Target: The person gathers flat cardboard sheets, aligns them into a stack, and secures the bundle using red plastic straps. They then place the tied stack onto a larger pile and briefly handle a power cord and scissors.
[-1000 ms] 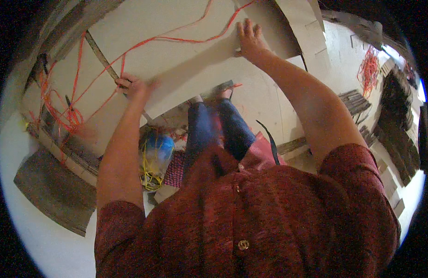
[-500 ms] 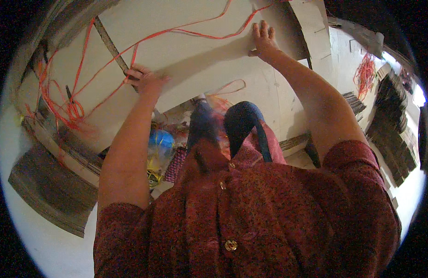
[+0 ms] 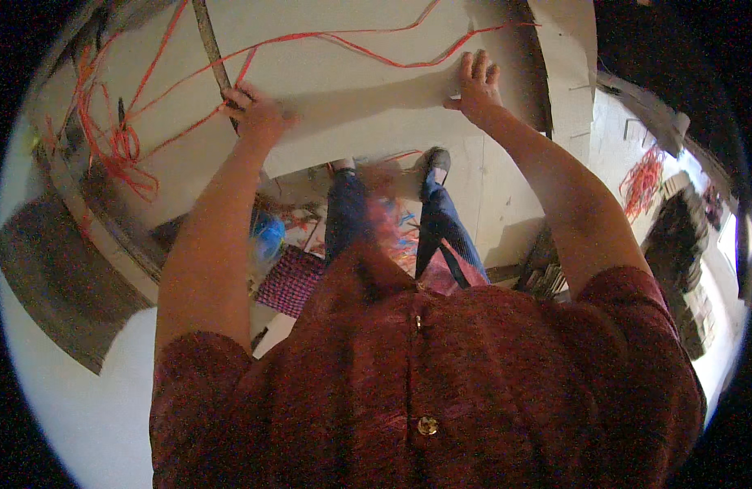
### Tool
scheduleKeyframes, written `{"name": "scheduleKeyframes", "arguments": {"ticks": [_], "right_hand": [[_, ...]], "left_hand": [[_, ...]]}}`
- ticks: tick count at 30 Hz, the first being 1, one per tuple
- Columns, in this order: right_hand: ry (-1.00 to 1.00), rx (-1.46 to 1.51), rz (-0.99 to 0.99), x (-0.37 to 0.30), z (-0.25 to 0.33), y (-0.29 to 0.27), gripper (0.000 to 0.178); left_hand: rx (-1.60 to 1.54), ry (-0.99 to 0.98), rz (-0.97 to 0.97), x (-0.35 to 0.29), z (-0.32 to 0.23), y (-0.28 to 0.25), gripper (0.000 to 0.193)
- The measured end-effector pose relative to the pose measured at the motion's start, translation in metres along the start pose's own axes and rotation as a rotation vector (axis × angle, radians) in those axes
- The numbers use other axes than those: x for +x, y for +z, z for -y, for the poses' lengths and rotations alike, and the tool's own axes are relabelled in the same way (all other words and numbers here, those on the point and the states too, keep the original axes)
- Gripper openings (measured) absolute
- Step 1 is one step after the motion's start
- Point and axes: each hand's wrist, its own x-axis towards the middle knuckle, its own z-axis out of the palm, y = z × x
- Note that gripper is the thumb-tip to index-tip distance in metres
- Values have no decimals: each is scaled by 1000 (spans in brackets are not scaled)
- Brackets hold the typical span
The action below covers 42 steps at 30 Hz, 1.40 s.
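Note:
A broad pale sheet, which looks like cardboard, lies in front of me. My left hand rests on it with fingers apart, beside a dark narrow gap and touching or very near a red cord. Farther right, my right hand presses on the sheet near its dark right edge, fingers spread and nothing held. Loose red cord runs across the sheet above both hands and tangles at the left. Within that tangle sits a small item with a dark tip and red loops, perhaps scissors.
Below the sheet are my feet, a blue ball-like bundle, a purple woven piece and scattered scraps. Curved brown cardboard leans at the left. At the right are a red cord bundle and stacked dark cardboard.
My right leg has come down from a raised, bent knee and its shoe now shows on the floor. Both hands stay on the sheet while the view shifts slightly.

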Motion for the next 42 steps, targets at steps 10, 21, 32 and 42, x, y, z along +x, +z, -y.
{"name": "scheduleKeyframes", "arguments": {"ticks": [10,21,32,42], "right_hand": [[51,233,-61,1,-3,19,100],[-28,209,-150,-9,-4,12,97],[43,240,-154,3,0,28,104],[14,163,-172,0,-13,30,105]], "left_hand": [[59,-211,8,33,34,55,136],[68,-181,-14,33,37,44,136],[9,-166,49,27,32,32,132],[-10,-53,38,30,20,27,131]]}}
